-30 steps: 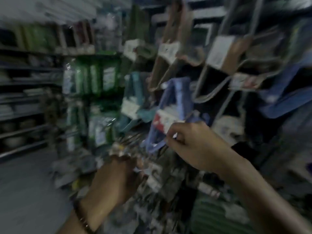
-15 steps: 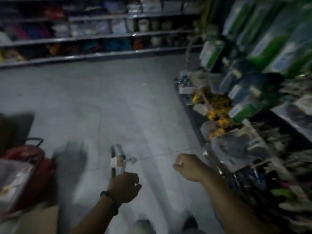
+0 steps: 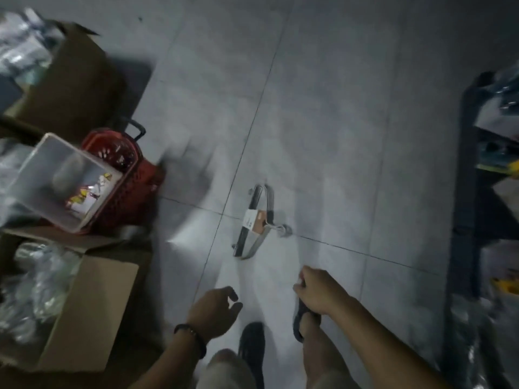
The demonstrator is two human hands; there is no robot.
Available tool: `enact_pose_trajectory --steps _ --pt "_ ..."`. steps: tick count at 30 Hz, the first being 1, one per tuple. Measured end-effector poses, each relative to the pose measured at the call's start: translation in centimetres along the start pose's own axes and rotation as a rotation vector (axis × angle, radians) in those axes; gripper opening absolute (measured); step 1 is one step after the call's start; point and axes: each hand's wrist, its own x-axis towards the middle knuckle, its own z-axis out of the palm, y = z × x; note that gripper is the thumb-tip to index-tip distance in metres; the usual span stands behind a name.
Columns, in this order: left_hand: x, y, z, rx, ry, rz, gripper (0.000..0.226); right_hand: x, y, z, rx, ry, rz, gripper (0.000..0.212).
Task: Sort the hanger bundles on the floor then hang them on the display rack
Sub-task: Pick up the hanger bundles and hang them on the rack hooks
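One hanger bundle (image 3: 256, 223), grey and black with a white and brown paper label, lies on the grey tiled floor near the middle of the view. My left hand (image 3: 214, 311) hovers below it with the fingers loosely curled and apart, holding nothing. My right hand (image 3: 318, 292) is to the right of the left, fingers curled in, with nothing visible in it. Both hands are short of the bundle and do not touch it. The display rack's dark edge (image 3: 466, 192) runs down the right side.
At left stand a red shopping basket (image 3: 126, 175), a clear plastic tub (image 3: 60, 178) and open cardboard boxes (image 3: 92, 299) with plastic-wrapped goods. My feet in dark sandals (image 3: 252, 349) are at the bottom. Bare tiles lie between the boxes and the rack.
The view has swung from the rack of hanging goods down to the floor. Both hands came off the rack and now reach down towards the bundle on the tiles.
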Motion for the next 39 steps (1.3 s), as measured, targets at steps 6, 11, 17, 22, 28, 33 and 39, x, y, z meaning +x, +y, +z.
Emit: enact_pose_trajectory --steps 6,11,17,22,28,33,39 --pt "19.2 -2.6 5.7 -0.139 -0.074 -0.027 0.032 19.4 0.1 2.0 -0.106 -0.030 -0.004 0.041" --pt "37.0 -5.7 12.2 -0.183 -0.033 -0.188 0.071 34.5 1.5 6.9 -0.150 -0.014 -0.067 0.037" --pt "52.5 -6.6 18.7 -0.099 0.187 -0.200 0.133 45.5 4.6 11.5 0.123 0.054 -0.146 0.017" --pt "56.4 -6.7 23.4 0.014 0.329 -0.210 0.129 49.5 7.7 13.9 0.215 0.094 -0.092 0.013" --pt "55.3 -7.2 22.6 -0.030 0.402 -0.173 0.117 48.5 8.9 14.9 0.251 0.067 -0.014 0.012" --pt "49.0 -3.7 17.6 -0.055 0.430 -0.150 0.116 44.0 6.5 10.9 0.350 0.230 0.012 0.016" --pt "36.2 3.5 9.6 -0.062 0.395 -0.080 0.119 34.7 1.4 -0.2 0.364 0.575 -0.169 0.027"
